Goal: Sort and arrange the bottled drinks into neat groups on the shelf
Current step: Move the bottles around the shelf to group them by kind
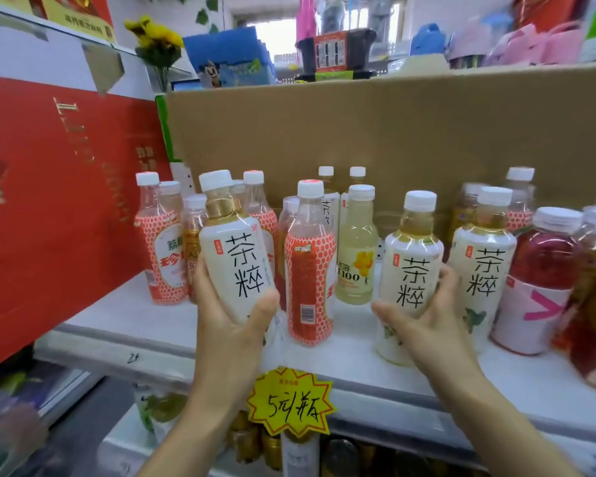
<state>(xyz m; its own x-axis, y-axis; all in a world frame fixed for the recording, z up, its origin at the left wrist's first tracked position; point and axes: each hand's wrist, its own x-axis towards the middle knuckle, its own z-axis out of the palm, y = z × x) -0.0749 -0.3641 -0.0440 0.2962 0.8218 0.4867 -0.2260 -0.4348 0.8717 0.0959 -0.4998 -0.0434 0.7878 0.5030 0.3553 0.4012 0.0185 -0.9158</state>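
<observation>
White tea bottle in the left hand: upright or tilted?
Tilted. The white tea bottle, gripped by the left hand, has its cap left of its base.

bottles (310,270) on shelf (117,321), cardboard box (393,132) behind, gift box (49,208) L, price tag (289,402) front edge

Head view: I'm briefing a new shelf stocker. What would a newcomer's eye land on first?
Two white-labelled bottles with big black characters stand out at centre: the left hand grips the tilted left tea bottle, the right hand grips the right tea bottle. A red honeycomb bottle stands between them, and a yellow starburst price tag hangs on the shelf edge below.
</observation>
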